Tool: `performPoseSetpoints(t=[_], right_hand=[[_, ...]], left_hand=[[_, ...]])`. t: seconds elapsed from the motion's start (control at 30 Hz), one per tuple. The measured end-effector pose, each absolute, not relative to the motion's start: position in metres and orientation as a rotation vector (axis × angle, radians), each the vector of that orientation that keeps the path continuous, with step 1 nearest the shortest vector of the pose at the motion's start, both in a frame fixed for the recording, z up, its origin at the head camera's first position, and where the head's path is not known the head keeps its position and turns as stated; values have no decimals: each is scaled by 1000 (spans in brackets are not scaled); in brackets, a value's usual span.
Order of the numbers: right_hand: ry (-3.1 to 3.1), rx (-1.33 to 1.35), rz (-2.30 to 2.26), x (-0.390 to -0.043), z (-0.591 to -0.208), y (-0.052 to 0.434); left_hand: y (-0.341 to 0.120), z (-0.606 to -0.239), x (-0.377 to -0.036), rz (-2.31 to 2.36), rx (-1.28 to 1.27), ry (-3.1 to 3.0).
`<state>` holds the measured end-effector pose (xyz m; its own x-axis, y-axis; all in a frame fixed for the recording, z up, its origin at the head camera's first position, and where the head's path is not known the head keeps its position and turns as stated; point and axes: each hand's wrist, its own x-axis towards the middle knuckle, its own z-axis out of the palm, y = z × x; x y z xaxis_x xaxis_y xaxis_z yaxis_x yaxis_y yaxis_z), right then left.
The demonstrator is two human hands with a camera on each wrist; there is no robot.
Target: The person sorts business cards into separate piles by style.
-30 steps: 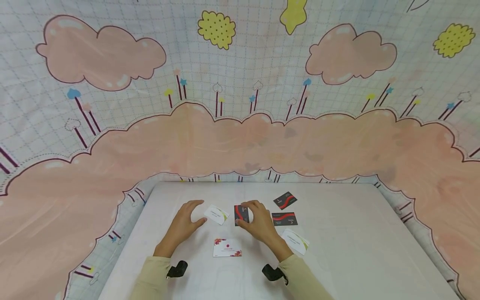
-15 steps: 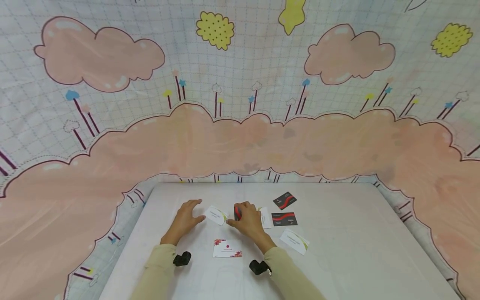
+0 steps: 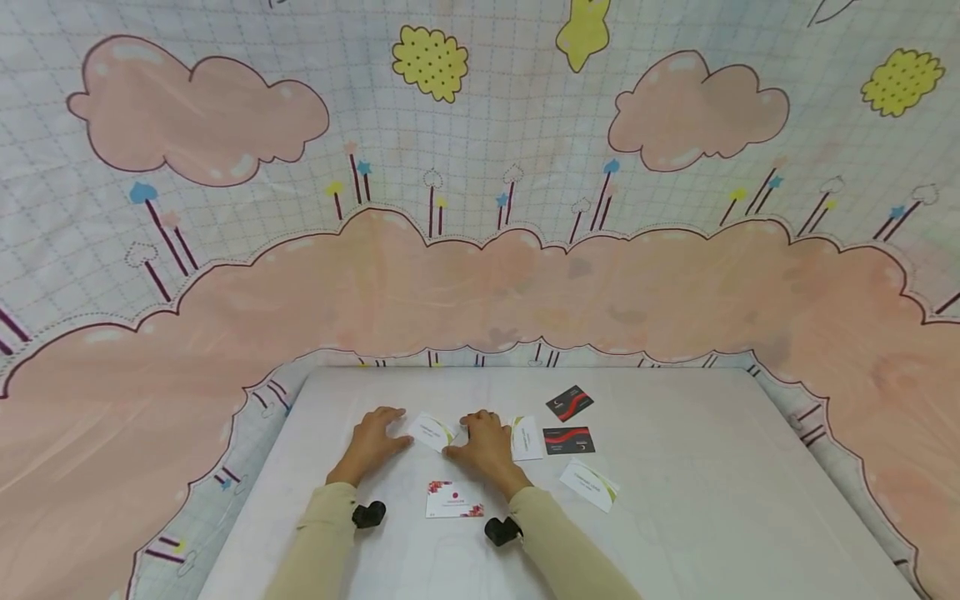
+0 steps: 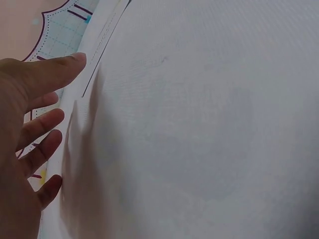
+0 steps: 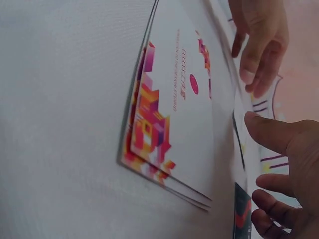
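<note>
My left hand (image 3: 371,446) is held open with thumb and fingers spread, left of a white card with a green edge (image 3: 431,432). In the left wrist view the left hand (image 4: 32,114) has nothing between its fingers. My right hand (image 3: 486,448) is over a black-and-red business card, mostly hidden from the head camera. The right wrist view shows part of this black card (image 5: 242,211) beside the right hand (image 5: 294,174), whose fingers are apart and relaxed. Below the hands lies a white business card with red floral corners (image 3: 454,500); from the right wrist it looks like a small stack.
Right of the right hand lies another white-and-green card (image 3: 527,437). Two black cards with red stripes, one tilted (image 3: 570,403) and one straight (image 3: 568,440), lie further right, with a white-and-green card (image 3: 590,485) below. All rest on a white table (image 3: 690,467) before a patterned cloth.
My right hand has moved left, covering the black card and uncovering the white-and-green card to its right. The left forearm has shifted slightly to the right; the cards appear unmoved.
</note>
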<state>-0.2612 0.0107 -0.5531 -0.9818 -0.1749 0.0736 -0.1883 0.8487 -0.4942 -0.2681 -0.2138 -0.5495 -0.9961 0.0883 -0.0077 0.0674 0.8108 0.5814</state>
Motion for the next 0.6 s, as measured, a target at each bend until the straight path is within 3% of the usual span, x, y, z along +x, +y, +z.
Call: performPoseSetpoints(t=[0.6], right_hand=[[-3018, 273, 660, -259, -557, 0]], left_hand=[[-207, -556, -262, 878, 138, 3022]])
